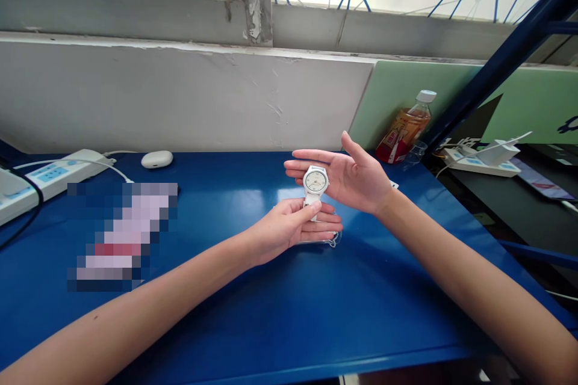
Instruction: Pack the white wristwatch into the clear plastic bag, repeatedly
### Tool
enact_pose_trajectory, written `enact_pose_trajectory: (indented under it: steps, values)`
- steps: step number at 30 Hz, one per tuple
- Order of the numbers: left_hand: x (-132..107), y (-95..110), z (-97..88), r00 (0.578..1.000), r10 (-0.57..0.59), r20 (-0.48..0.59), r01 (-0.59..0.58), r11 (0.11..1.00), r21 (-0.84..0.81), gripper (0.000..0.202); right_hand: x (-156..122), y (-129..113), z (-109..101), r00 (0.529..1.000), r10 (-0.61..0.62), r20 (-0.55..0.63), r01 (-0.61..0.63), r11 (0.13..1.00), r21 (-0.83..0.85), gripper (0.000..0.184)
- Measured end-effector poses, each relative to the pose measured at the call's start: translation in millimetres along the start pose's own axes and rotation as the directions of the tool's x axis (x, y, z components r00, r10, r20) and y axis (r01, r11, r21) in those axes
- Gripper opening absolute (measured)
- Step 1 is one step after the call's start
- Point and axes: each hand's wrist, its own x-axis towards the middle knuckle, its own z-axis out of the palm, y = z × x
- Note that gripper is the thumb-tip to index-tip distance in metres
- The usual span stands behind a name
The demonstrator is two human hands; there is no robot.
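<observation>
A white wristwatch (315, 181) with a round pale dial is held up above the blue desk. The thumb of my left hand (295, 222) presses its white strap against the fingers, palm up. Right behind the watch, my right hand (350, 177) is spread with the palm showing and the thumb raised; whether its fingers touch the watch I cannot tell. Under my left hand lies a clear, flat item with a small bead chain (334, 239), mostly hidden by the fingers.
On the blue desk (271, 325) are a white earbud case (157, 159), a pixelated phone-like object (124, 231) and a power strip (49, 180) at left. A drink bottle (404, 129) leans at the back right beside a blue post (492, 60). Another power strip (481, 162) sits farther right.
</observation>
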Motion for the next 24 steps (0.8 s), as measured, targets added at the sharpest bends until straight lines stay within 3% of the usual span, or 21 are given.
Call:
enact_pose_trajectory:
  steps: [14,24]
  values:
    - [-0.9,1.8,-5.2,0.989,-0.035,0.142,0.033,0.999,0.016,0.035,0.6,3.3,2.4,0.999,0.039,-0.005,-0.039,0.998,0.049,0.071]
    - [0.7,1.5,-4.0,0.995,-0.042,0.091,0.040,0.999,0.023,0.039,-1.4,0.2,5.9,1.000,-0.002,0.028,0.001,0.999,0.038,0.075]
